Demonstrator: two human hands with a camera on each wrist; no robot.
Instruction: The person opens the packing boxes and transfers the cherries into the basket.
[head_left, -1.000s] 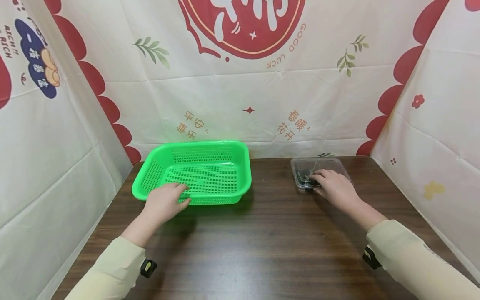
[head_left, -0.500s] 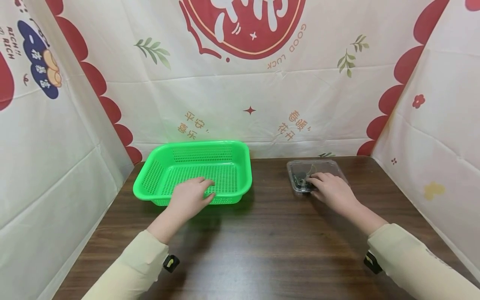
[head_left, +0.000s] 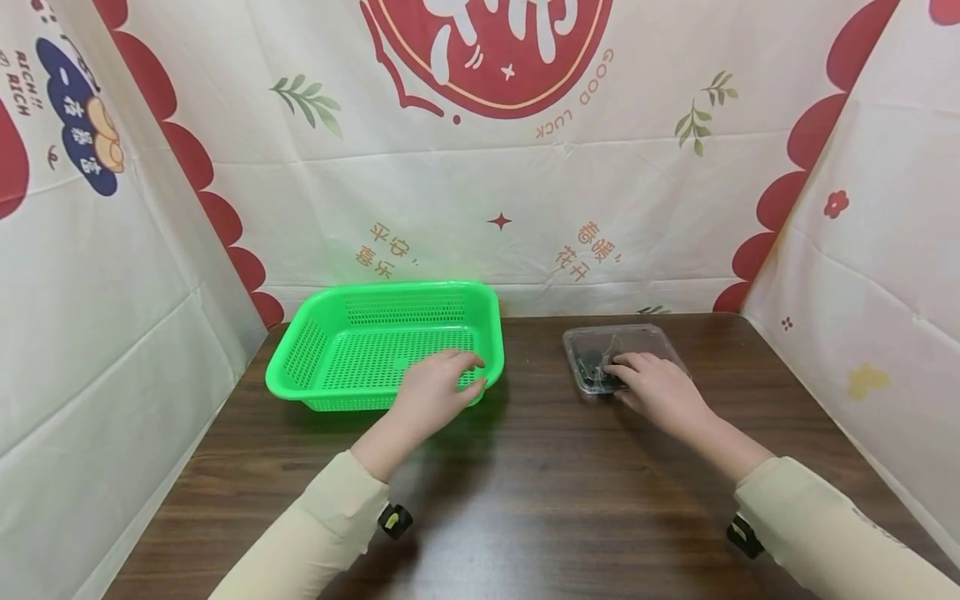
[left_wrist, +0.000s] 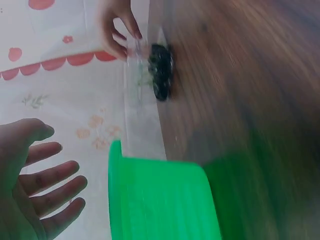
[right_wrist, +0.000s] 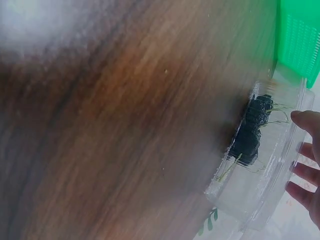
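Observation:
A lidded clear plastic box [head_left: 633, 337] sits at the back right of the table, with dark glossy lumps and thin pale-green stems [right_wrist: 247, 132] inside. My right hand [head_left: 658, 393] grips the box's lid at its near right part, the thumb at the rim and the fingers over the top. My left hand [head_left: 433, 392] hovers over the front right corner of a green plastic basket [head_left: 302, 354], fingers spread and loosely bent, holding nothing. In the left wrist view the left hand [left_wrist: 37, 185] is apart from the basket wall [left_wrist: 165, 200].
A brown wood-grain table [head_left: 540, 500] lies under everything. Printed white cloth [head_left: 450, 192] hangs behind it and along both sides. The green basket stands at the back left, with a stretch of table between it and the box.
My left hand has moved right along the basket's front rim to its right corner. The right hand has drawn the clear box a little left and closer. The basket has stayed in place.

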